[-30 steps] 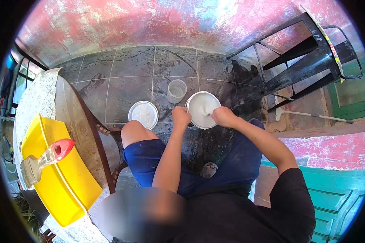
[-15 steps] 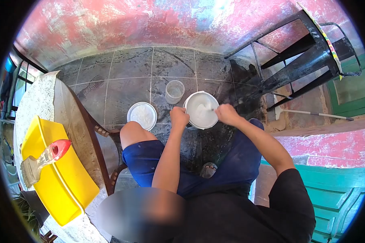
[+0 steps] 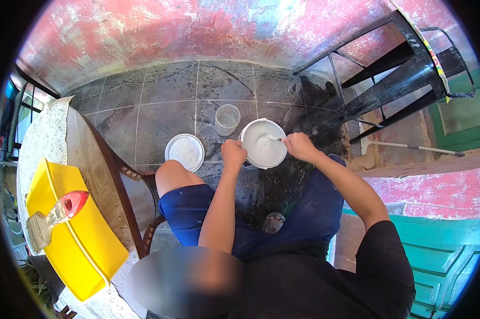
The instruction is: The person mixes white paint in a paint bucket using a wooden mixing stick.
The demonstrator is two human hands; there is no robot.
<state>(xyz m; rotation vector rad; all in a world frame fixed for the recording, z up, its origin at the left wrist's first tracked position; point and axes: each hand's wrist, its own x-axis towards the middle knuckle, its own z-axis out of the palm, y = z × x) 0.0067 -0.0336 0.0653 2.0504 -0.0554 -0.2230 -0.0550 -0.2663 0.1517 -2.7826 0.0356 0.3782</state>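
Observation:
A white bucket (image 3: 262,150) full of white paint stands on the dark tiled floor in front of my knees. My left hand (image 3: 233,153) grips the bucket's near left rim. My right hand (image 3: 299,145) is closed on a thin stick (image 3: 272,138) whose far end is sunk in the paint. The bucket's round white lid (image 3: 184,151) lies flat on the floor to the left. A small clear plastic cup (image 3: 227,118) stands just behind the bucket and the lid.
A table with a lace cloth (image 3: 43,138) is at the left; on it sits a yellow tray (image 3: 69,239) with a red-handled paintbrush (image 3: 56,212). A black metal stool (image 3: 389,74) stands at the right, with a broom (image 3: 405,147) leaning by it. A worn red wall is behind.
My right hand has swung the stick around inside the bucket, from the near right rim toward the far right. My left hand has stayed on the rim.

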